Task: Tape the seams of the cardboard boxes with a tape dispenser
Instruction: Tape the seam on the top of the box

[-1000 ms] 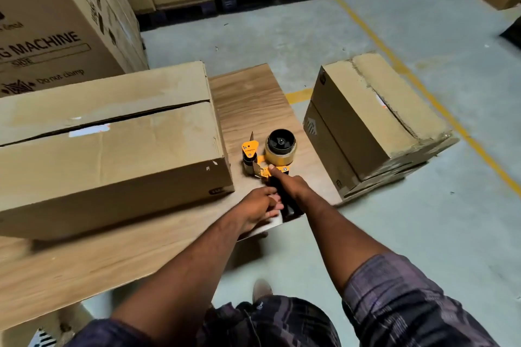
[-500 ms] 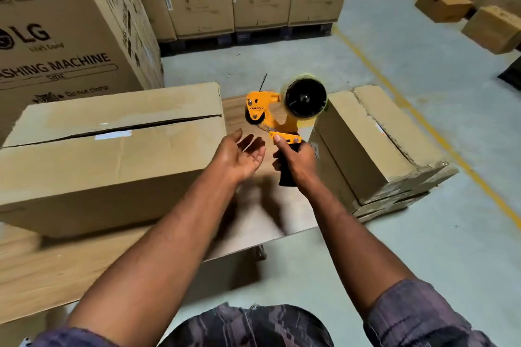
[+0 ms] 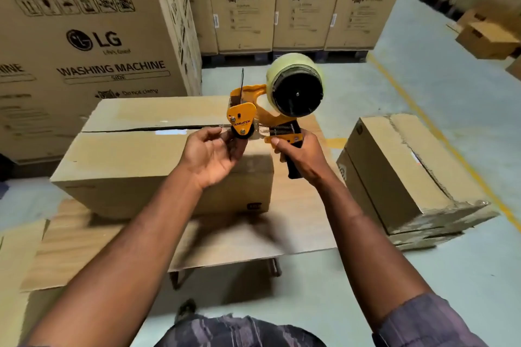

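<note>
Cartons (image 3: 93,45) printed WASHING MACHINE wall off the back and left. The wooden tabletop (image 3: 239,239) carries one cardboard box (image 3: 135,166), its untaped seam (image 3: 141,129) running left to right; bare board lies along the near edge, open floor toward a taped box (image 3: 400,172) at right. Above the first box's right end is the orange tape dispenser (image 3: 253,110), long axis along the seam, roller leftward, pale roll right, handle down. The right hand (image 3: 301,155) grips the handle; the left hand (image 3: 211,152) pinches the roller end.
</note>
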Tool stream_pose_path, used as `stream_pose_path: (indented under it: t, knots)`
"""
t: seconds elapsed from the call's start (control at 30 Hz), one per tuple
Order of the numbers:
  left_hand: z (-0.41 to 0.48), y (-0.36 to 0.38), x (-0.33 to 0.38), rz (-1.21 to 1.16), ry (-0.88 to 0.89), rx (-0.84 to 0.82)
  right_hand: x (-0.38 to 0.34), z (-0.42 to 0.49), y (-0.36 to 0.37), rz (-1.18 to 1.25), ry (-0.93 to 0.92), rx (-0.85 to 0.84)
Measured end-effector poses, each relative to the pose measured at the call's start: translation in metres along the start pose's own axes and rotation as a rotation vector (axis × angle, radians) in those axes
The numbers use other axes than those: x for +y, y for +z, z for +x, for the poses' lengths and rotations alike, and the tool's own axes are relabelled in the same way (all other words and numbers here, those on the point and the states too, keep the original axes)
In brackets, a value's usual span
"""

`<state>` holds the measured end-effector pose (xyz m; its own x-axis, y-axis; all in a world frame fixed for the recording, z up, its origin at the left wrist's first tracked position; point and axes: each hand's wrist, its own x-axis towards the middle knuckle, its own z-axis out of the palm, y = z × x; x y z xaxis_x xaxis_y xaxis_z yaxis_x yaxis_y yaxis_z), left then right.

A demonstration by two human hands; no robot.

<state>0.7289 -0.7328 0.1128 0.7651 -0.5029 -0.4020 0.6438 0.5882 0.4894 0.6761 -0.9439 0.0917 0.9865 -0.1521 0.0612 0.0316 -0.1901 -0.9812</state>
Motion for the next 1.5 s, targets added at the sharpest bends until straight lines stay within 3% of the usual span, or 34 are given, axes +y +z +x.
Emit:
stream_pose_path:
  t: [0.1,0.23,0.47,0.7,0.9,1.23,1.33,1.5]
  knots:
    - [-0.013,-0.017,0.026,0.080,-0.011,0.046,-0.013,0.012,0.021,-0.078,-0.025,-0.058]
    - [-0.020,-0.038,0.064,0.204,0.053,0.232,-0.031,0.036,0.063,-0.196,-0.090,-0.097]
    - [-0.031,-0.113,0.165,0.717,0.252,0.442,-0.055,0.081,0.157,-0.413,-0.187,-0.163]
    - [-0.048,-0.195,0.260,1.065,0.322,0.494,-0.067,0.125,0.246,-0.649,-0.269,-0.207]
    - [-0.047,-0.266,0.314,1.017,0.331,0.523,-0.066,0.157,0.291,-0.771,-0.234,-0.213]
    - [-0.008,-0.297,0.316,1.129,0.379,0.543,-0.050,0.181,0.313,-0.878,-0.195,-0.284]
    - [0.003,-0.307,0.304,1.133,0.310,0.532,-0.039,0.182,0.316,-0.896,-0.165,-0.297]
    - [0.019,-0.322,0.275,0.869,0.136,0.490,-0.037,0.188,0.316,-0.881,-0.089,-0.348]
